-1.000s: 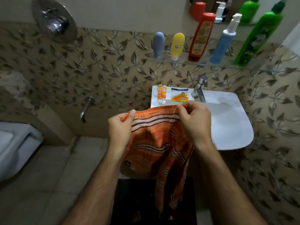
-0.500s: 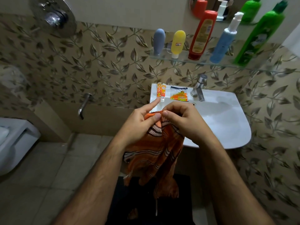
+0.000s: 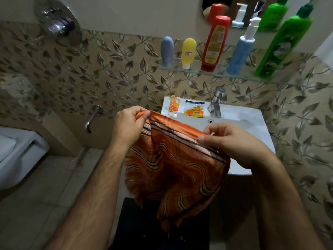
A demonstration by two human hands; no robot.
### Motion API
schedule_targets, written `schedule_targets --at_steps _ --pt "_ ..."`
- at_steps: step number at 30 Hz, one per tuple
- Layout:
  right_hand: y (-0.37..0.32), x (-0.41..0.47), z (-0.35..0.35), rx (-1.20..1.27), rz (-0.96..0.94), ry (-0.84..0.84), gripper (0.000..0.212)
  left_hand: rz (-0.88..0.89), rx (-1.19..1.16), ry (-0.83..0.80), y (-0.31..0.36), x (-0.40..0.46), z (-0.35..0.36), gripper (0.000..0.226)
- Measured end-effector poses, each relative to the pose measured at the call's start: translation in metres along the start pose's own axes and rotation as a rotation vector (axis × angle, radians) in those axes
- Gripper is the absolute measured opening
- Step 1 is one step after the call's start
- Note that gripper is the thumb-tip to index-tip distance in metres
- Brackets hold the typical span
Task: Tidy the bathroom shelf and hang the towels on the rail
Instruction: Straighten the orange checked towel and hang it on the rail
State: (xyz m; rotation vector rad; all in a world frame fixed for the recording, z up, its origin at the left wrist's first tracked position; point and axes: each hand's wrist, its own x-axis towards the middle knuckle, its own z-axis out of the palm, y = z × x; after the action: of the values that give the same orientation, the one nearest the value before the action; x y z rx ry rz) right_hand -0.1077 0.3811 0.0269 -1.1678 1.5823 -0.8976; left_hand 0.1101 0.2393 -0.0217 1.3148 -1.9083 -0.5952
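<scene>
If either pinch loosens, the left hand (image 3: 128,126) and right hand (image 3: 232,143) holding the orange towel (image 3: 173,165) at frame centre may drop it to the floor.

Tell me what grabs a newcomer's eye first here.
The orange striped towel hangs at centre, its top edge pinched between the left hand and right hand. Behind it sits the white sink, and above that a glass shelf lined with coloured bottles.

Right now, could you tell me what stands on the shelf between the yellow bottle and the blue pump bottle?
In the head view, only the red bottle, standing cap-down.
</scene>
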Motion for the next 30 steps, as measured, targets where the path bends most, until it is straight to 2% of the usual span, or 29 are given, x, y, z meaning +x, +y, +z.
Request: schedule_targets --at_steps 3,6,8,10,13,17,18,21,25,30 --pt "0.007 0.013 -0.002 -0.009 -0.134 0.165 0.022 -0.108 -0.132 -0.172 0.000 -0.007 0.014 0.018" --pt "0.019 0.026 0.004 -0.152 -0.228 0.252 0.019 -0.156 -0.336 -0.249 0.006 -0.025 0.018 0.046" --pt "0.025 0.031 0.008 -0.243 -0.238 0.240 0.017 -0.159 -0.606 -0.292 0.015 -0.040 0.024 0.053" --pt "0.027 0.032 0.012 -0.274 -0.236 0.155 0.016 -0.120 -0.728 -0.375 0.025 -0.050 0.031 0.056" --pt "0.028 0.031 0.012 -0.241 -0.230 0.008 0.015 -0.028 -0.667 -0.523 0.036 -0.051 0.042 0.051" --pt "0.029 0.027 0.000 -0.258 -0.259 -0.025 0.017 -0.042 -0.591 -0.605 0.041 -0.043 0.047 0.013" --pt "0.030 0.026 -0.003 -0.280 -0.257 -0.015 0.018 -0.044 -0.549 -0.590 0.041 -0.041 0.048 0.007" --pt "0.036 0.023 -0.008 -0.306 -0.240 0.022 0.027 0.056 -0.341 -0.448 0.040 -0.033 0.048 0.008" --pt "0.041 0.020 -0.014 -0.184 -0.265 -0.001 0.029 0.230 -0.174 -0.344 0.057 -0.022 0.039 0.005" --pt "0.049 0.020 -0.011 -0.223 -0.396 0.195 0.025 0.272 -0.090 -0.231 0.070 -0.012 0.030 0.008"
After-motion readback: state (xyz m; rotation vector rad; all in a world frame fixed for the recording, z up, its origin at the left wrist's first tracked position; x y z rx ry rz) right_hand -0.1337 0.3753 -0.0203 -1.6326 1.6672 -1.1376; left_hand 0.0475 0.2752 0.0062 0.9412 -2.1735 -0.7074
